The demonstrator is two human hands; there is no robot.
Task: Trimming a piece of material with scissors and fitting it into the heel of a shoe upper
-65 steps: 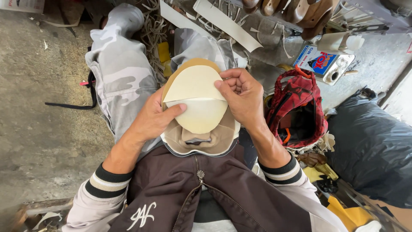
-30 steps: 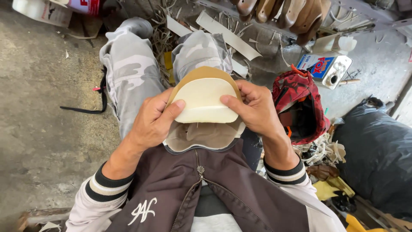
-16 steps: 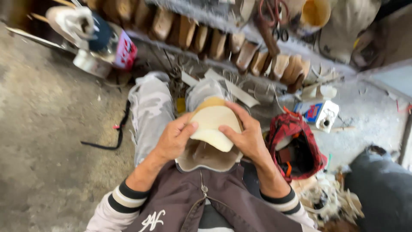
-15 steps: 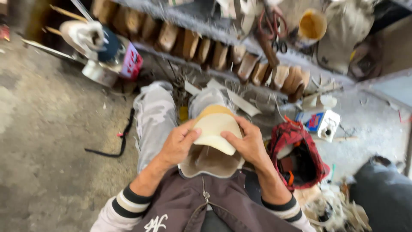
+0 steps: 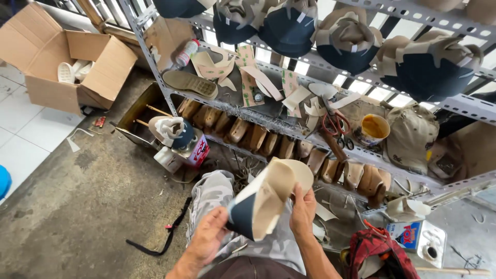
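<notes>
Both my hands grasp the shoe upper (image 5: 266, 199) above my lap: left hand (image 5: 209, 240) pinches its dark heel end, right hand (image 5: 303, 209) grips its tan side below the metal shelf (image 5: 289, 121).

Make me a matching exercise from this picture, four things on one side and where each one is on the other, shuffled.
Things:
1. shoe upper
2. cardboard box
3. red-handled scissors
4. black strap

Places:
A. on the concrete floor beside the person's knee
B. on the metal shelf next to a yellow-stained cup
C. held in both hands
D. open at the top left, on the floor

Pairs: 1-C, 2-D, 3-B, 4-A
</notes>
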